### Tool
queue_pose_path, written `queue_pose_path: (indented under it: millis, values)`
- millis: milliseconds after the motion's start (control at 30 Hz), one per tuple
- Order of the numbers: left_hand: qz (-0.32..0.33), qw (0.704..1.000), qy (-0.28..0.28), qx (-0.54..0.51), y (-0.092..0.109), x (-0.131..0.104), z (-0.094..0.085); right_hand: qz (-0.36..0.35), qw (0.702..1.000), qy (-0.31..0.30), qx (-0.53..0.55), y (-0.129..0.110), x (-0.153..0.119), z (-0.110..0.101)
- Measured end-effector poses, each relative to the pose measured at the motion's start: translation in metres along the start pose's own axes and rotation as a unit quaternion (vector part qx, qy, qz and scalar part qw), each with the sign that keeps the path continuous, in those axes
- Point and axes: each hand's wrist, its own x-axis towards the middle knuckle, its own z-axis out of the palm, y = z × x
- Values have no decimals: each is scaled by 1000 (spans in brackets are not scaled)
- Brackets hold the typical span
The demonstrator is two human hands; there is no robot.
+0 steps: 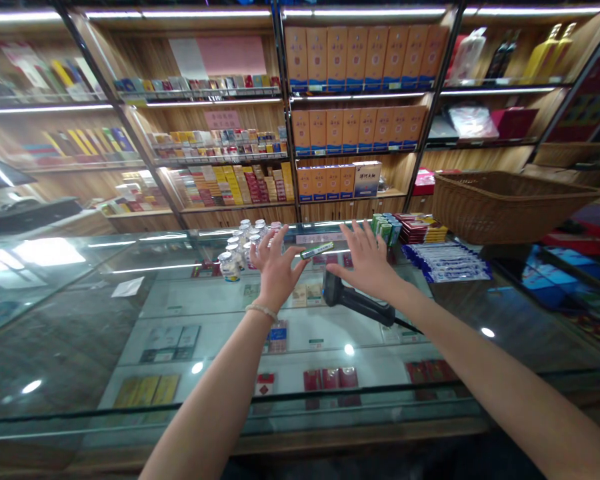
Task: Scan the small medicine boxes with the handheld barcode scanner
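Observation:
A small green-and-white stick-shaped pack (317, 251) shows between my two hands over the glass counter. My left hand (274, 270), with a beaded bracelet at the wrist, has its fingers spread. Its thumb tip is at the left end of the pack; whether it touches I cannot tell. My right hand (367, 261) is also open, fingers apart, to the right of the pack. Below that hand lies a black barcode scanner (357, 302) with its cable running right. Several small white-capped bottles (230, 263) stand just left of my left hand.
Green packs (387, 227), red-and-yellow packs (420, 229) and blue-white sachets (447, 261) sit on the counter at right, near a wicker basket (515, 203). Cigarette packs (330, 379) lie under the glass. Behind, shelves hold orange boxes (357, 57). A white paper (128, 287) lies at left.

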Motion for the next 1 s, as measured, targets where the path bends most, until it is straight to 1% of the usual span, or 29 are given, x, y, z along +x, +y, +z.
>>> queue_pose_path:
  millis: [200,300,467,533,733,867,1000]
  values:
    - [-7,1000,15,-5,-7,-1,7,22,990,-139,-13,-4,-38,3]
    - [-7,1000,20,-7,-8,-2,8,33,985,-172,-10,-7,-49,7]
    - [-12,1000,17,-17,-7,-3,9,57,978,-200,-26,-14,-56,7]
    - [-13,1000,16,-21,-7,-2,9,61,977,-202,-33,-16,-58,7]
    - [-9,1000,6,-22,-7,-2,7,48,983,-176,-28,-16,-60,9]
    - [-9,1000,8,-16,-6,-3,6,39,982,-185,-28,-14,-59,9]
    - [-6,1000,11,-16,-6,-3,8,28,978,-202,-50,-15,-56,5]
